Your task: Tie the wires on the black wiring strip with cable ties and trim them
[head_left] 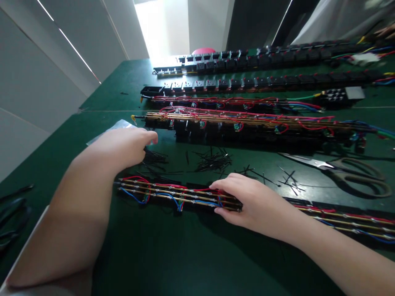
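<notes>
One camera, worn on the head, looks forward and down — from just above the bare left hand (pixel 131 142) and bare right hand (pixel 247 197) — across the flat dark-green tabletop (pixel 148 255) to the pale grey upright panel (pixel 206 24) beyond.

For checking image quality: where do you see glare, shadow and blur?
Head view: glare washes out the white panel at top; head view: shadow lies on the green table below the right hand; head view: the long black socket strips look blurred at right.
</notes>
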